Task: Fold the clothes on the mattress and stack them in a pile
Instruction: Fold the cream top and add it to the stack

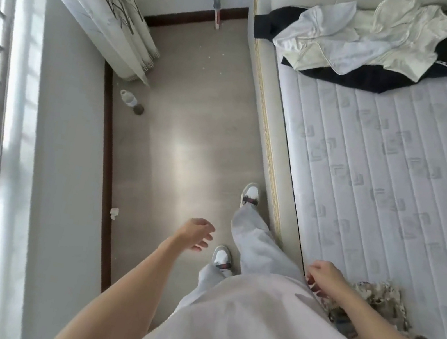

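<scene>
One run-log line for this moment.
left hand open, empty | right hand loosely curled, empty | clothes unfolded on mattress | no pile yet

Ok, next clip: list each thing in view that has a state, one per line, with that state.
Left hand: open, fingers relaxed, over the floor, holding nothing.
Right hand: loosely curled at the mattress edge, holding nothing visible.
Heap of white, cream and dark clothes: unfolded, crumpled at the far end of the mattress.
Patterned garment: rumpled, unfolded, by the right forearm.
Curtain: drawn aside.
Plastic bottle: on the floor by the skirting.
</scene>
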